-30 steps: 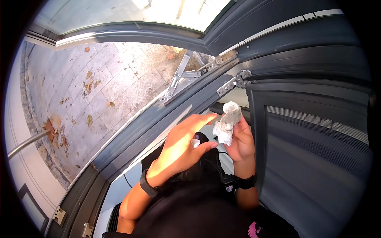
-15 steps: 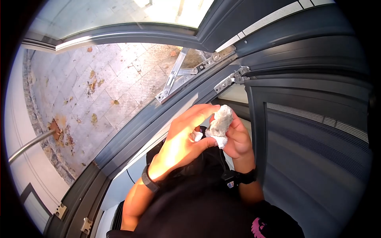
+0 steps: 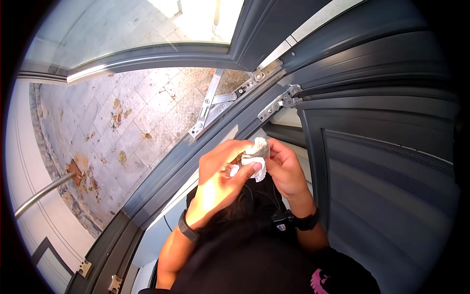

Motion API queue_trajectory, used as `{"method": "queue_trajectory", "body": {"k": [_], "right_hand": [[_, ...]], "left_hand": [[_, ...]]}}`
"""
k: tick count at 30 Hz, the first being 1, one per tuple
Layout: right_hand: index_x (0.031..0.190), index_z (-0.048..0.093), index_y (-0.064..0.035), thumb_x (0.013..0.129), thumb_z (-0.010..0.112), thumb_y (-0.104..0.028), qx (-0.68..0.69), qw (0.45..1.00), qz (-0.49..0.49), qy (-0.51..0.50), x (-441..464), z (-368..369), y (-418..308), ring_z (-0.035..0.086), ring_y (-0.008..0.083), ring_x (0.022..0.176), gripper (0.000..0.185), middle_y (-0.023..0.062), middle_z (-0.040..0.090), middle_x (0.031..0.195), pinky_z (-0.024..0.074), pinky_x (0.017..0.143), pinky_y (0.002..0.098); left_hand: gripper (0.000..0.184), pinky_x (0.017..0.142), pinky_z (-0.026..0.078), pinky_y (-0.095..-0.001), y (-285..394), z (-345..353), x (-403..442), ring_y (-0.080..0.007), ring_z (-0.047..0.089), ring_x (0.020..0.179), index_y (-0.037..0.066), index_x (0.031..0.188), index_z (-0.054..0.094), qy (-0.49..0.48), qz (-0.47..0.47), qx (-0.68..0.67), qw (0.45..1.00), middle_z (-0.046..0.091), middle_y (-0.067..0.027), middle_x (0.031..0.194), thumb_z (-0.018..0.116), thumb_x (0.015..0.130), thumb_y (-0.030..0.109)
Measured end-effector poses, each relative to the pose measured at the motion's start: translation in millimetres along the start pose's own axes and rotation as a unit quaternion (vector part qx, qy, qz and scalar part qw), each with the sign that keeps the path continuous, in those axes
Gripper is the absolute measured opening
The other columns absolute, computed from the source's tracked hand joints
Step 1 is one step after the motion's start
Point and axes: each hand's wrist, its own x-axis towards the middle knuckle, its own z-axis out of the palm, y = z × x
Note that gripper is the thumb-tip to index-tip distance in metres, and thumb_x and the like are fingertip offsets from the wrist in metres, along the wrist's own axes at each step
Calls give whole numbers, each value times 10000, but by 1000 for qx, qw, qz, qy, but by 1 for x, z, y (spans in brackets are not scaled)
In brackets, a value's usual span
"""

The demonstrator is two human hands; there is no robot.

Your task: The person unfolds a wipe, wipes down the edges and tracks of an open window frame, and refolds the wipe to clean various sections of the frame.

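Observation:
Both my hands grip a crumpled white tissue [image 3: 257,159] with greyish, soiled patches, held in front of my body. My left hand [image 3: 219,169] pinches it from the left, thumb across its lower part, and a bit of white also shows inside the curled fingers. From the right, the fingers and thumb of my right hand [image 3: 290,172] close on its edge. The tissue is bunched between the two hands. Just beyond them runs the dark grey window frame [image 3: 161,191].
An outward-opened glass sash [image 3: 142,34] hangs on a metal hinge arm [image 3: 209,105]. A second metal hinge [image 3: 279,103] sits by the dark panel [image 3: 387,196] at right. A metal rod [image 3: 46,193] stands at left. Paving with dry leaves [image 3: 117,115] lies outside.
The tissue is more folded and compact, and its long grey face has turned. Both hands have moved slightly left, and the view has shifted a little.

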Motion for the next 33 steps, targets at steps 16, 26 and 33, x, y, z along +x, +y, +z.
{"method": "queue_trajectory", "body": {"k": [16, 26, 33], "right_hand": [[1173, 556, 71, 815, 720, 84, -147, 985, -47, 81, 5, 0, -13, 704, 165, 903, 393, 160, 703, 1011, 568, 777, 269], [1176, 570, 74, 831, 667, 122, -130, 986, -66, 83, 5, -1, -10, 690, 166, 940, 362, 134, 658, 1084, 576, 813, 286], [1274, 564, 16, 818, 708, 65, -294, 947, -58, 117, -28, -6, -36, 711, 166, 848, 482, 145, 654, 1133, 572, 725, 269]], "left_hand": [[393, 708, 500, -293, -12, 4, 11, -171, 643, 796, 23, 1168, 667, -21, -150, -20, 988, 714, -126, 942, 790, 810, 127], [362, 783, 503, -276, -8, 9, 11, -124, 636, 823, 17, 1174, 649, -30, -141, -11, 989, 714, -111, 908, 700, 816, 8], [398, 803, 516, -282, 13, 1, 40, -145, 667, 888, -75, 1215, 627, -12, -98, 116, 988, 727, -126, 975, 723, 876, 111]]}}
